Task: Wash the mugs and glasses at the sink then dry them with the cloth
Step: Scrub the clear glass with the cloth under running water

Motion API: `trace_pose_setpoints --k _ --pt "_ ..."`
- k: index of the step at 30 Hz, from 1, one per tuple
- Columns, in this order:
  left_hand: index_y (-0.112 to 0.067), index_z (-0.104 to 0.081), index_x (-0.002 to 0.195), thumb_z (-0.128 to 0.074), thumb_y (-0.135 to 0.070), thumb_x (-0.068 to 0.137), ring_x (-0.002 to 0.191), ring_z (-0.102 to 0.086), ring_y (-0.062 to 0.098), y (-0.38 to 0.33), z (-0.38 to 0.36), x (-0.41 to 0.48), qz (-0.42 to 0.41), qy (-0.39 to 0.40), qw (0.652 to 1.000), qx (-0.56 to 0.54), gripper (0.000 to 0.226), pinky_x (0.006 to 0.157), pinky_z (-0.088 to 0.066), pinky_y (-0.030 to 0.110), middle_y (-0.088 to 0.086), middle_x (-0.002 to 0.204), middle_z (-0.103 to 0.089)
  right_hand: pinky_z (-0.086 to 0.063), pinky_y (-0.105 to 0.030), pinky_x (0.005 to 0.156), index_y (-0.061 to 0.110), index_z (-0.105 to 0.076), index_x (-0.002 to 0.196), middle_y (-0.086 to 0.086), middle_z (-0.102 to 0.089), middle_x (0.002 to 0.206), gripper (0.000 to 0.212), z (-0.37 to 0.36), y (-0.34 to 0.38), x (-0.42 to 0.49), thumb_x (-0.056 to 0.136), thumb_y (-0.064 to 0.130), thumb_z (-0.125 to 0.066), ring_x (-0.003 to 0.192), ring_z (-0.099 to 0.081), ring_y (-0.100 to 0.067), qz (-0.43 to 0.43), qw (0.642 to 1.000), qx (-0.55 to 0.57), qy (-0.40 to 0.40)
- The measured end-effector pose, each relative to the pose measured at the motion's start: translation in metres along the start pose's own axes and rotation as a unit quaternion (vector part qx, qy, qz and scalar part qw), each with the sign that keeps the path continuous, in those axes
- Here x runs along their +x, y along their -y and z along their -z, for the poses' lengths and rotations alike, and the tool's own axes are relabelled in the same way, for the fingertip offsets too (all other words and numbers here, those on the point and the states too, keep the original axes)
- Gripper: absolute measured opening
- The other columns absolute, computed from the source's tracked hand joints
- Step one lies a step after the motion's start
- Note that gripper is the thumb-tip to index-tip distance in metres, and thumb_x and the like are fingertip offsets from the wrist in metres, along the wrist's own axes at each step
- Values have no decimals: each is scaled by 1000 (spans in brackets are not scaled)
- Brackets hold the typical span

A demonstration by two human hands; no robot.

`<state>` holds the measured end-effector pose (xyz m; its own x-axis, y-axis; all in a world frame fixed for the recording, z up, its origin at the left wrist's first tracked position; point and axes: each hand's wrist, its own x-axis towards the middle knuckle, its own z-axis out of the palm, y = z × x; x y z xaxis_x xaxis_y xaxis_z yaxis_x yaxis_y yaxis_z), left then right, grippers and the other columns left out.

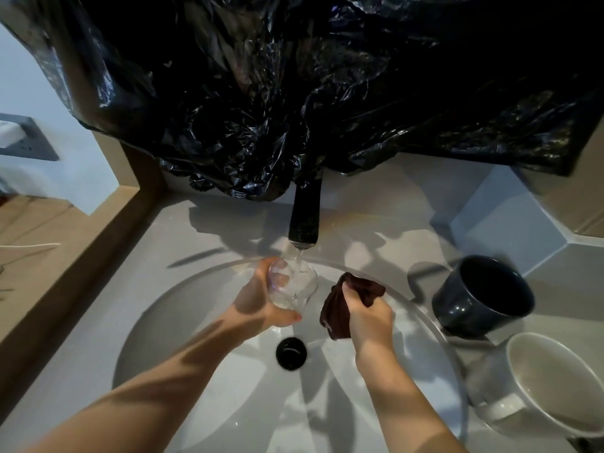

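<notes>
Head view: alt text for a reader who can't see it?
The left hand holds a clear glass under the running faucet while the right hand grips a dark cloth. A dark mug and a white mug sit beside the sink.

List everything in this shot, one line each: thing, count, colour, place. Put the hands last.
glass: one, clear, under the running tap, over the sink
cloth: one, dark brown, bunched, over the sink right of the glass
dark mug: one, dark blue-grey, on the counter right of the sink
white mug: one, white, on the counter nearer the camera than the dark mug
tap: one, black, behind the sink
water: one stream, clear, falling from the tap into the glass
sink: one, pale grey, round, centre
drain plug: one, black, at the sink bottom
plastic sheet: one, black, crumpled, hanging above the tap
counter: one, grey, around the sink
left hand: one, holds the glass
right hand: one, grips the cloth
</notes>
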<state>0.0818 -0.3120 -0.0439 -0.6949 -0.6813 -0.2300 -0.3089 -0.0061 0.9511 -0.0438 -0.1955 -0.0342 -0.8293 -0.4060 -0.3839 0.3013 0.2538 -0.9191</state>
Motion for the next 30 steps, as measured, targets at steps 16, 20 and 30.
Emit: trace_pose_setpoints --k 16,20,30 --pt "-6 -59 95 -60 -36 81 77 -65 29 -26 -12 -14 263 53 913 -307 33 64 -57 34 18 78 -69 -43 -29 73 19 -59 72 2 -61 72 18 6 -1 -15 88 22 -65 69 -57 -11 -21 1000 10 17" --pt "-3 -59 91 -62 -31 84 83 -58 29 -27 -17 -8 357 16 820 -447 29 66 -57 37 19 89 -61 -46 -28 65 14 -59 69 -1 -60 66 21 7 -7 -16 88 20 -65 66 -57 -17 -26 1000 12 6" --pt "-3 -58 105 -66 -33 76 92 -60 30 -24 -29 9 354 37 778 -519 43 66 -59 43 19 101 -62 -43 -25 60 15 -60 68 0 -61 65 20 10 -7 -17 87 19 -67 65 -57 -14 -27 999 21 -10"
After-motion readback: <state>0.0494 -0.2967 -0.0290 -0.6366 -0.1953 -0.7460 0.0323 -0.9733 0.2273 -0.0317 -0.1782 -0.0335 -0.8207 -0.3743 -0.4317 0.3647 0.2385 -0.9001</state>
